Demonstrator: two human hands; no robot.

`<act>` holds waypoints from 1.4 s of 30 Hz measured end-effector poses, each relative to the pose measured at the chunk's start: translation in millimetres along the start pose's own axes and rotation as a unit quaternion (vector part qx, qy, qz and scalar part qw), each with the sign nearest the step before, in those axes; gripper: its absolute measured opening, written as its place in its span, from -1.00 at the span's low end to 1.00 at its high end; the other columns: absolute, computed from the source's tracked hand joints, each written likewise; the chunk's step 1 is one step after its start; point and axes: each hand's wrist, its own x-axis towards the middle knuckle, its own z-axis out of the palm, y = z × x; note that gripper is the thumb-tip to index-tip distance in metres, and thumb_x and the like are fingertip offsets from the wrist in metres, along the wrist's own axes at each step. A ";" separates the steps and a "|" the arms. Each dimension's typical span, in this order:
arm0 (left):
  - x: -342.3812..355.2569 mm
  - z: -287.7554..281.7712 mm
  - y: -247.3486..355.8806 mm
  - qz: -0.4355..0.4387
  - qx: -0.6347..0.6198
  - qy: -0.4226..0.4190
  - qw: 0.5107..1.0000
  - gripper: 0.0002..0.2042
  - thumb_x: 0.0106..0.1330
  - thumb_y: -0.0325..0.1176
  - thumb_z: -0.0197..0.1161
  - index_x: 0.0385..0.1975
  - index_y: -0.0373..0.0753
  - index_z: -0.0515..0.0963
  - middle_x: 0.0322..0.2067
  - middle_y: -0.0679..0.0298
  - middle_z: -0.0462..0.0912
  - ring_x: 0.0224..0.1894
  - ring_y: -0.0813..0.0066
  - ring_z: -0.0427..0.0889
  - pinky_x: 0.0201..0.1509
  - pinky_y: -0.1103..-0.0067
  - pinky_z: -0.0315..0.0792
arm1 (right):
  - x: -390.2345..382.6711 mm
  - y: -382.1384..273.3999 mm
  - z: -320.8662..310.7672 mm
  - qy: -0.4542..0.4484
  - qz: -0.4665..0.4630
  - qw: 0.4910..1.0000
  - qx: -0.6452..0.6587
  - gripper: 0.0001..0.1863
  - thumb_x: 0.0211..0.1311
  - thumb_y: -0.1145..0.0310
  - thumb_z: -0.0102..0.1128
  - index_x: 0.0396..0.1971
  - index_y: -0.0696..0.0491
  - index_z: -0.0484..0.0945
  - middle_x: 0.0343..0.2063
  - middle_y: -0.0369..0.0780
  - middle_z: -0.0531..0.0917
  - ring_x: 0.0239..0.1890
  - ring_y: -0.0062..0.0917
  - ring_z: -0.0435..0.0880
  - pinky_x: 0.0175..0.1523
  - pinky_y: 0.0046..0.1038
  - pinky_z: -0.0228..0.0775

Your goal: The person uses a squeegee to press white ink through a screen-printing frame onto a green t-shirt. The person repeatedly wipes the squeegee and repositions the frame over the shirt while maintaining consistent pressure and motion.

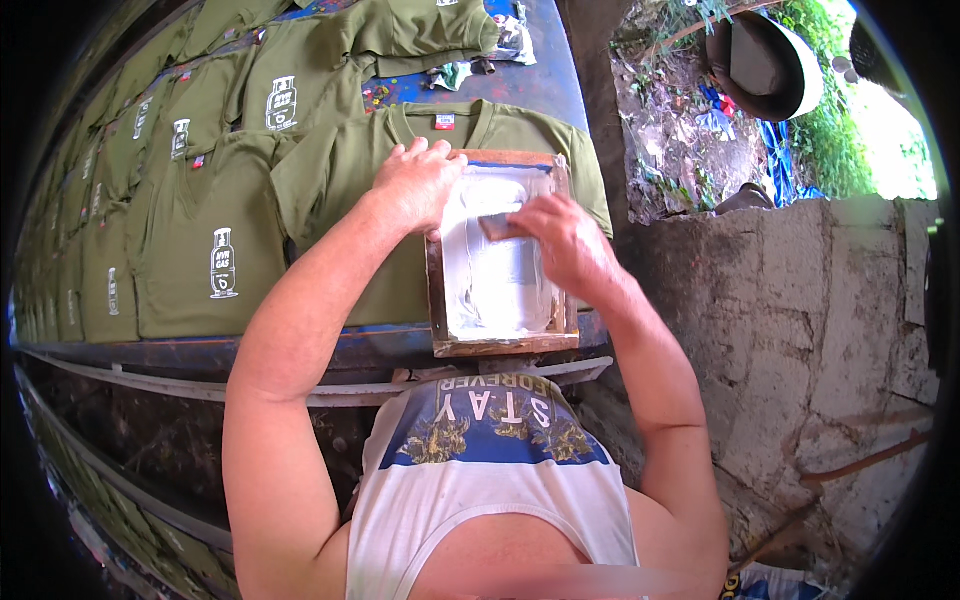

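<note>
A wooden-edged screen printing frame (505, 347) lies on an olive green T-shirt (375, 265), its mesh smeared with white ink (500, 300). My left hand (418, 182) grips the frame's far left corner, fingers over the top edge and thumb at the side. In my right hand (570, 240) is a small brown squeegee (496, 228), held tilted against the inked mesh in the frame's upper half. The fingers of that hand close round its right end. The shirt's collar and red-and-white label (445, 122) show beyond the frame. Whatever lies beneath the mesh is hidden.
Several olive shirts with white gas-cylinder prints (224, 264) cover the long blue table (545, 60) to the left. Crumpled rags (452, 75) sit at its far side. A metal rail (170, 384) runs along the near edge. To the right stands a rough concrete wall (770, 300).
</note>
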 end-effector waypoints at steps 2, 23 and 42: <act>-1.2 -0.5 1.3 -0.002 0.001 -0.001 1.000 0.25 -0.18 -0.23 0.95 0.69 -0.08 0.41 0.60 0.20 0.45 0.64 0.03 0.42 0.72 0.07 0.38 | 21.2 14.6 3.5 0.043 0.017 0.999 -0.011 -0.56 0.24 0.73 0.23 0.06 0.15 0.86 -0.03 -0.05 0.84 0.18 -0.05 0.78 0.38 -0.10 0.64; 5.3 -1.9 6.9 -0.021 0.012 -0.025 0.999 0.31 -0.21 -0.18 0.97 0.73 -0.08 0.37 0.70 0.10 0.35 0.73 -0.05 0.31 0.78 0.06 0.29 | -105.1 -81.6 31.9 -0.013 0.010 0.999 0.039 -0.51 0.10 0.65 0.37 0.09 0.16 0.83 0.02 -0.13 0.78 0.15 -0.14 0.75 0.32 -0.13 0.65; 4.2 0.2 6.4 -0.017 0.021 -0.019 0.999 0.29 -0.19 -0.21 0.96 0.72 -0.10 0.37 0.65 0.12 0.40 0.67 -0.01 0.38 0.76 0.10 0.34 | -103.9 -46.3 58.4 0.078 -0.022 0.997 0.002 -0.48 0.13 0.60 0.34 0.16 0.18 0.81 0.14 -0.11 0.75 0.32 -0.13 0.72 0.45 -0.09 0.60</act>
